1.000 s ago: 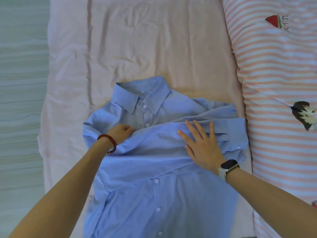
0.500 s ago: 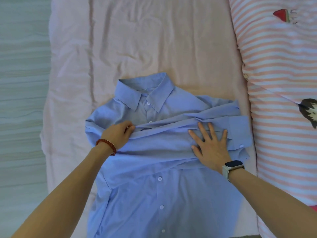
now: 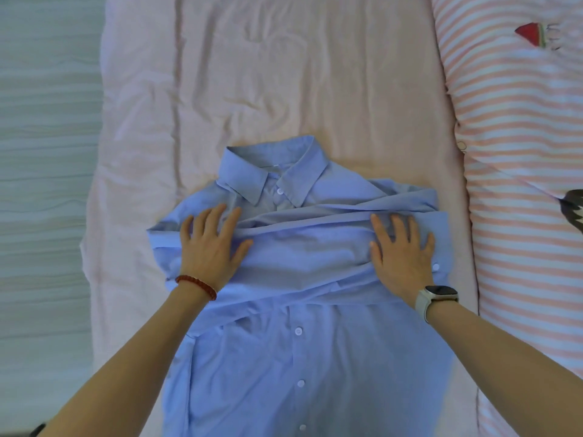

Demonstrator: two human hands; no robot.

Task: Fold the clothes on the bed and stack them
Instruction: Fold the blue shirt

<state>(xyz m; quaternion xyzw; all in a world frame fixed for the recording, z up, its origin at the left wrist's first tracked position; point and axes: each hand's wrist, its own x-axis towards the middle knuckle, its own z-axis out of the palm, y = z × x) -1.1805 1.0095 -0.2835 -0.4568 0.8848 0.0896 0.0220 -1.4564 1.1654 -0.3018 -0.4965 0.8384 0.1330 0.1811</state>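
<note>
**Pink bed, blue shirt under both palms**

Pink bedsheet (image 3: 284, 74) spreads beyond both hands. On it lies the blue shirt (image 3: 299, 357), collar just past the fingertips, sleeves folded across the chest. Left hand (image 3: 209, 247) and right hand (image 3: 400, 253) press flat on the folded sleeves, fingers straight and spread. Beside the right hand lies a striped quilt (image 3: 520, 152)

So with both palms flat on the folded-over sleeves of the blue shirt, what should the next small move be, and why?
Probably lift the hem up toward the collar. Left hand and right hand lie flat on the blue shirt, its sleeves already crossed over the chest, while the lower half is still unfolded.
</note>
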